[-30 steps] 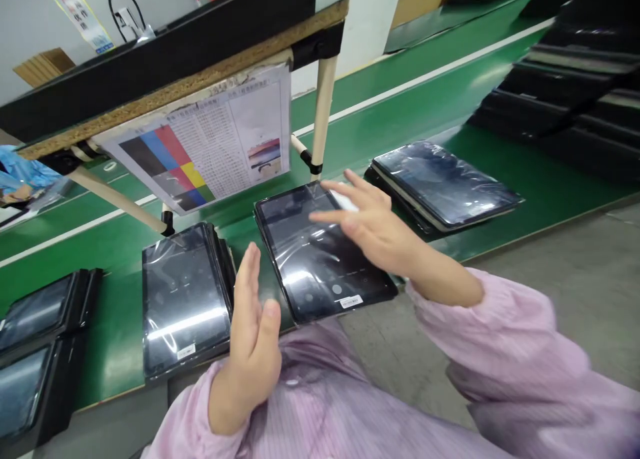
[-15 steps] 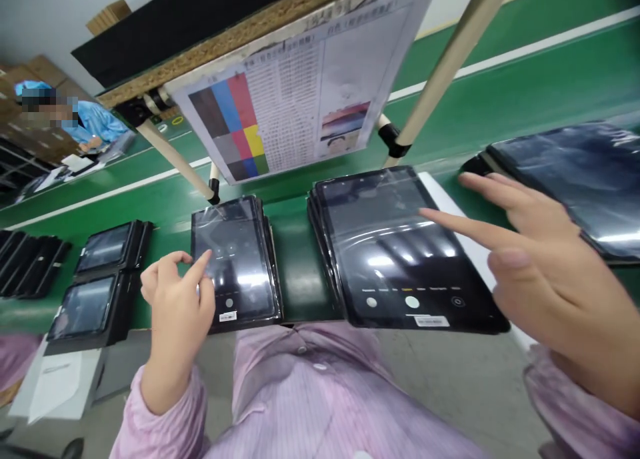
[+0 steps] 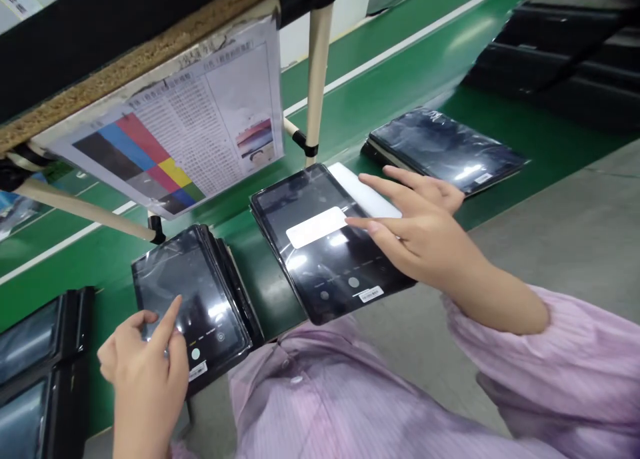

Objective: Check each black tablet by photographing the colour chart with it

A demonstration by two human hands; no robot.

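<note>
Half-curled left hand (image 3: pixel 146 365) reaches farther over its tablet (image 3: pixel 197 282); right hand (image 3: pixel 430 235) spreads; both empty; slick glass (image 3: pixel 320 262) beneath probably needs edge-gripping.

The tablets (image 3: pixel 325 262) are black, the bench (image 3: pixel 270 295) green with a white line (image 3: pixel 410 40), the shirt (image 3: pixel 345 405) finely striped lilac.

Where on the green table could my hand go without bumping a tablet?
Bare green table shows between the left stack and right tablet, between the left stack and far-left tablets, and between the pale pole and wrapped stack. It's crowded at the right tablet, with the right hand and flat white thing, and at the left stack, under the left hand.
</note>
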